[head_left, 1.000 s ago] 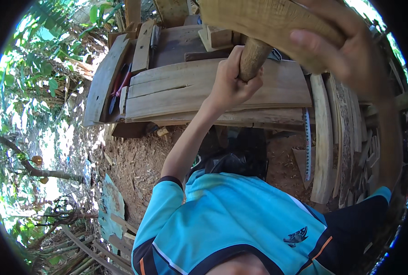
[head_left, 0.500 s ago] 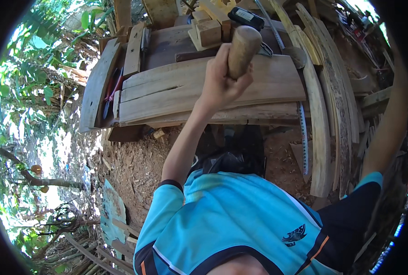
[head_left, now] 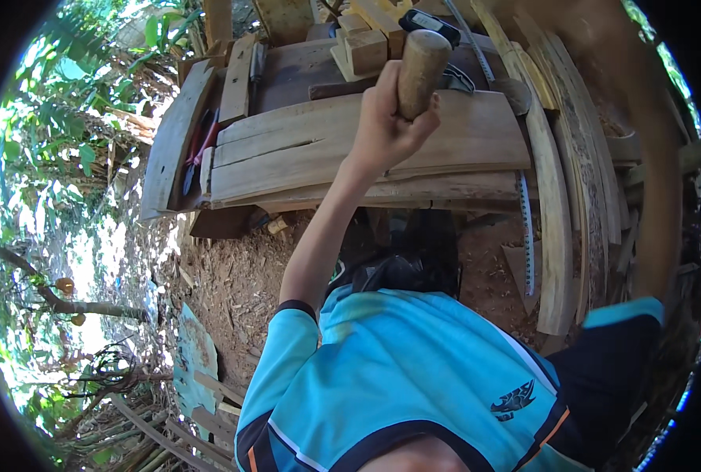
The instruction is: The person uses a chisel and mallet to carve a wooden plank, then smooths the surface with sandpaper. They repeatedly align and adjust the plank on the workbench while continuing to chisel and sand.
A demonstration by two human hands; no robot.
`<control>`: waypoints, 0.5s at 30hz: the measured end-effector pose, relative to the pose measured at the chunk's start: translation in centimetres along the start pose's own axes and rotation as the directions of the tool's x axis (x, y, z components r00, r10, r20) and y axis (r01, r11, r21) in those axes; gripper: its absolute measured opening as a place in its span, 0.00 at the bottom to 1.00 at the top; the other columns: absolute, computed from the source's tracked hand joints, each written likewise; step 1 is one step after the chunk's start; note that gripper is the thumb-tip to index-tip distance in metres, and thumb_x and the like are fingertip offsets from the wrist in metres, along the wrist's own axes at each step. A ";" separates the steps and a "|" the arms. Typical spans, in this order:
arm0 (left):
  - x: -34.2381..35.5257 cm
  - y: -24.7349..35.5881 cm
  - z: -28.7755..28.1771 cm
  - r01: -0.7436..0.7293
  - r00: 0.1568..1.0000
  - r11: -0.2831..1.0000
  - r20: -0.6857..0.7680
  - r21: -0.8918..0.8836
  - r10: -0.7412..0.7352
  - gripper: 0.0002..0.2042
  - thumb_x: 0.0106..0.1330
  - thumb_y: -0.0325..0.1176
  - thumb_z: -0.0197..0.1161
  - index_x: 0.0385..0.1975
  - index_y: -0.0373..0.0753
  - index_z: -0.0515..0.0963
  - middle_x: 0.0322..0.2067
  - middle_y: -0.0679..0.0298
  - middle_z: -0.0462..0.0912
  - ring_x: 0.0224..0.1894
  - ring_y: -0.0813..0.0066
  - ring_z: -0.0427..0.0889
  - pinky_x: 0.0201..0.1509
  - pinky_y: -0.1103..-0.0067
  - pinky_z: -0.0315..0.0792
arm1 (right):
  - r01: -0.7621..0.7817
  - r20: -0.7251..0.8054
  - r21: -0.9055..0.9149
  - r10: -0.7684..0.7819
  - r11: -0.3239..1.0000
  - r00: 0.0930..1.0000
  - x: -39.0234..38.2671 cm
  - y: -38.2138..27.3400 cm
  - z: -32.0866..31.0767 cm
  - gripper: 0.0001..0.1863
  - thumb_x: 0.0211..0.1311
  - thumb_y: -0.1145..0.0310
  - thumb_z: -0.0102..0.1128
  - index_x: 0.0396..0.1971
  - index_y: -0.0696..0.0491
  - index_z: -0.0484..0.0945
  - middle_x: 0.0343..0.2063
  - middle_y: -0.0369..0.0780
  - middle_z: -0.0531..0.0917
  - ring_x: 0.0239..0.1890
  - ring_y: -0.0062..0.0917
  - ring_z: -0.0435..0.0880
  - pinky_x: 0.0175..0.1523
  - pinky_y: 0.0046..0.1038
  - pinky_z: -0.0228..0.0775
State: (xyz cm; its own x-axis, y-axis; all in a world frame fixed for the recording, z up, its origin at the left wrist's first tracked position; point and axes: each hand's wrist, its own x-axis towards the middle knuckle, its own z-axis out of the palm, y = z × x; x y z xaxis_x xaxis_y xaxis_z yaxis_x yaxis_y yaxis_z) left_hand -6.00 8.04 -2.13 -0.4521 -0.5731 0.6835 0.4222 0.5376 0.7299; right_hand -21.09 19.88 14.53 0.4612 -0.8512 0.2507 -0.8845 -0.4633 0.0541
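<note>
My left hand [head_left: 390, 130] is closed around a thick, round wooden handle [head_left: 423, 67], its blunt top end tilted up and away from the plank. The lower end of that tool is hidden behind my fist. Beneath it lies a wide pale wooden plank [head_left: 287, 157] with a long crack at its left. My right arm is raised at the far right, and my right hand [head_left: 559, 17] is a motion-smeared shape near the upper edge. Whether its fingers hold anything does not show.
Wooden blocks [head_left: 366, 51] and a black case with a pale panel [head_left: 427, 25] sit behind the plank. Red-handled pliers [head_left: 201, 149] lie at the left. Long rough boards [head_left: 551, 236] stretch along the right, beside a measuring tape [head_left: 528, 244]. Wood chips litter the ground [head_left: 228, 275].
My right arm has swung up and inward, bringing the blurred hand toward the top right. My left hand keeps its grip on the wooden handle; the view has shifted slightly.
</note>
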 end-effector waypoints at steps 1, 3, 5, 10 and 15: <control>0.2 0.0 0.2 -0.021 0.999 1.000 0.035 0.001 0.021 0.13 0.50 0.24 0.59 0.36 0.34 0.67 0.22 0.63 0.77 0.25 0.78 0.78 0.30 0.82 0.71 | -0.010 0.011 -0.014 0.010 1.000 1.000 0.6 0.3 0.3 0.22 0.58 0.67 0.54 0.52 0.62 0.68 0.38 0.48 0.79 0.39 0.29 0.81 0.44 0.26 0.75; 0.4 0.4 1.1 -0.068 0.991 0.998 0.113 0.005 0.067 0.11 0.51 0.24 0.60 0.33 0.34 0.67 0.22 0.68 0.75 0.25 0.84 0.74 0.31 0.84 0.70 | -0.019 0.021 -0.025 0.020 0.999 1.000 0.5 0.0 0.7 0.22 0.58 0.67 0.54 0.51 0.62 0.68 0.38 0.48 0.79 0.39 0.29 0.81 0.44 0.26 0.75; 0.6 0.5 1.2 -0.017 0.993 0.999 0.114 0.036 0.013 0.11 0.51 0.25 0.59 0.32 0.34 0.66 0.21 0.67 0.74 0.25 0.84 0.74 0.31 0.84 0.70 | 0.003 0.006 -0.002 -0.003 1.000 1.000 0.6 -0.1 1.2 0.22 0.58 0.67 0.54 0.51 0.62 0.69 0.38 0.48 0.79 0.39 0.29 0.81 0.45 0.26 0.75; 1.3 -0.1 1.5 0.001 0.992 1.000 0.129 -0.026 0.002 0.11 0.51 0.25 0.59 0.32 0.34 0.66 0.21 0.68 0.74 0.25 0.84 0.74 0.31 0.84 0.69 | -0.022 -0.115 0.001 0.022 1.000 0.993 0.4 -1.0 0.5 0.21 0.59 0.68 0.53 0.51 0.62 0.69 0.38 0.48 0.80 0.39 0.30 0.81 0.45 0.26 0.75; 0.3 -1.3 0.4 -0.039 0.998 0.998 0.048 -0.051 0.042 0.14 0.49 0.24 0.58 0.36 0.34 0.67 0.23 0.64 0.77 0.24 0.79 0.76 0.29 0.83 0.70 | -0.083 -0.462 0.303 0.222 0.949 0.858 2.5 -0.7 1.4 0.20 0.59 0.68 0.53 0.51 0.62 0.70 0.38 0.48 0.80 0.39 0.30 0.81 0.46 0.25 0.75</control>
State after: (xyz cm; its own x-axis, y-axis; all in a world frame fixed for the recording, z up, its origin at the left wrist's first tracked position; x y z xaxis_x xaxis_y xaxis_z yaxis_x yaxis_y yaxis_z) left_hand -7.03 7.44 -2.83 -0.4713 -0.5198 0.7125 0.4791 0.5274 0.7017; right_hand -19.22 17.73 13.77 0.1667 -0.7195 0.6742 -0.8566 -0.4443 -0.2624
